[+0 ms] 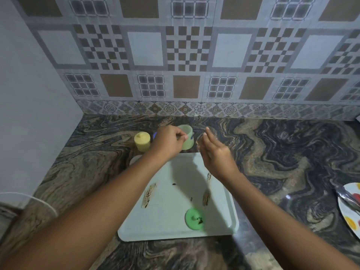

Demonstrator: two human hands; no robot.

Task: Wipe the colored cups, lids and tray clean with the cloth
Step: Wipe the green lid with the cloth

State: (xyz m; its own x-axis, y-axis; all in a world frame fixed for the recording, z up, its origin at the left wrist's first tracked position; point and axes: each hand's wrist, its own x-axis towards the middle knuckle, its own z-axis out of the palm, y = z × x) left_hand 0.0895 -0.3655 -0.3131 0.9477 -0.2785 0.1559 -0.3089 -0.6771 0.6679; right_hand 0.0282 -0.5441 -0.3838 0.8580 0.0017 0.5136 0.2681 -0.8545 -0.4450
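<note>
Fingers of the left hand [169, 142] curl round the pale green cup [188, 131] past the tray's far edge, near a lidded yellow cup [142, 141]; the right hand [215, 153] hovers just beside, fingers straight, holding nothing. On the swirled stone tabletop [272, 152], the brown-smeared rectangular tray [171, 227] carries a round green lid [191, 214]

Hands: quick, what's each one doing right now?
Left hand: fingers curled on the rim of the pale green cup.
Right hand: open, fingers straight, holding nothing.
</note>
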